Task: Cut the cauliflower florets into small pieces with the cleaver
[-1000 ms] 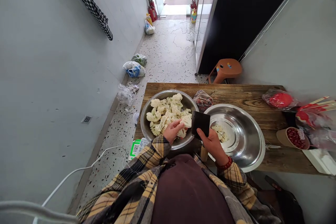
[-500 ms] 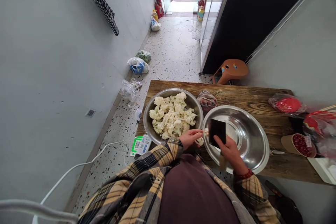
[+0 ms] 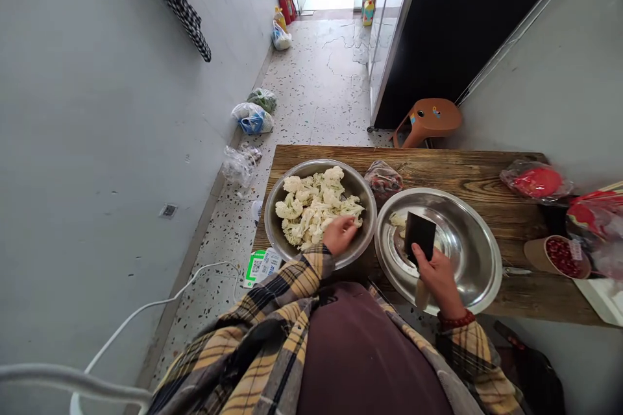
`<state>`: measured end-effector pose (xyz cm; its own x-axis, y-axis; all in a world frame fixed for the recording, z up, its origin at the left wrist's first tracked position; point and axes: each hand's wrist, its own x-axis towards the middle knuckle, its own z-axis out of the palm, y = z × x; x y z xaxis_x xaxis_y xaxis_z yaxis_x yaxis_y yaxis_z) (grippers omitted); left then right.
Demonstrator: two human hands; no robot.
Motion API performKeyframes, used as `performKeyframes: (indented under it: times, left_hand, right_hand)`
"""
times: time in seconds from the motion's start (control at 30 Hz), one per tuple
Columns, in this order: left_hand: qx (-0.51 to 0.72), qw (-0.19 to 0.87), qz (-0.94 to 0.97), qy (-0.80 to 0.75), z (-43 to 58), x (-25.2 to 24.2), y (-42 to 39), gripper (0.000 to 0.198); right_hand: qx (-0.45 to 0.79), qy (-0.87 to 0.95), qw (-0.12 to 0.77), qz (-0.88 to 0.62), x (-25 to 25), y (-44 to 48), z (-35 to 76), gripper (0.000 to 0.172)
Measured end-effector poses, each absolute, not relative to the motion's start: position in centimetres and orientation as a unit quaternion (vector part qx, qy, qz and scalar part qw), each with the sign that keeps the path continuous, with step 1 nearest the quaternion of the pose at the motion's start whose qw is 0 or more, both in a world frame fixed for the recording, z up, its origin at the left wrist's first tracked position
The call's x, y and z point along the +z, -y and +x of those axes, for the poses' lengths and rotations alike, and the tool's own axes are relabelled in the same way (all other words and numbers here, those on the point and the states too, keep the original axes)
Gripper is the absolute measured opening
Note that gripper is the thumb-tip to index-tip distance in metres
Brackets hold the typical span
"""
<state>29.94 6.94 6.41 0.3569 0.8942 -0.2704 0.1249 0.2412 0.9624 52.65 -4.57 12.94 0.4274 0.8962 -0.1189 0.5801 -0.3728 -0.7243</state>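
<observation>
Pale cauliflower pieces [image 3: 309, 207] are heaped in the left steel bowl [image 3: 273, 233]. Over the near right side of that heap is my left hand [image 3: 339, 235], its fingers curled among the florets; whatever they hold is hidden. My right hand [image 3: 439, 277] grips a cleaver [image 3: 421, 233] by its handle, with the dark, broad blade raised over the right steel basin [image 3: 474, 253]. Partly behind the blade, a small cauliflower piece [image 3: 397, 219] lies in that basin.
A bagged bundle [image 3: 383, 178] sits behind the bowls on the wooden table [image 3: 452, 172]. At right are a red item in plastic [image 3: 538, 181] and a tub of red pieces [image 3: 559, 257]. QR code cards [image 3: 261, 267] lie at the left edge. A brown stool [image 3: 431, 118] stands beyond.
My left hand has moved from between the bowls onto the cauliflower heap. The cleaver has shifted slightly right, and a cauliflower piece now shows in the right basin.
</observation>
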Motion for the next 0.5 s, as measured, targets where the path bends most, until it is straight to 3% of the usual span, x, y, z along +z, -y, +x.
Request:
performKeyframes:
  times: [0.1,0.2,0.4,0.5]
  left_hand:
    - [0.282,0.479,0.634,-0.537,25.7,6.3,-9.2,0.031]
    - [0.216,0.433,0.709,-0.513,23.5,6.1,-10.0,0.039]
    - [0.214,0.428,0.719,-0.504,23.3,5.4,-9.7,0.026]
    - [0.277,0.527,0.593,-0.542,23.0,5.4,-9.7,0.022]
  right_hand:
    - [0.283,0.481,0.318,-0.766,12.4,3.5,51.0,0.039]
    - [0.324,0.492,0.341,-0.733,12.0,2.7,49.6,0.04]
    - [0.388,0.483,0.367,-0.694,12.2,2.0,47.4,0.042]
    - [0.398,0.46,0.372,-0.701,12.2,2.0,46.9,0.04]
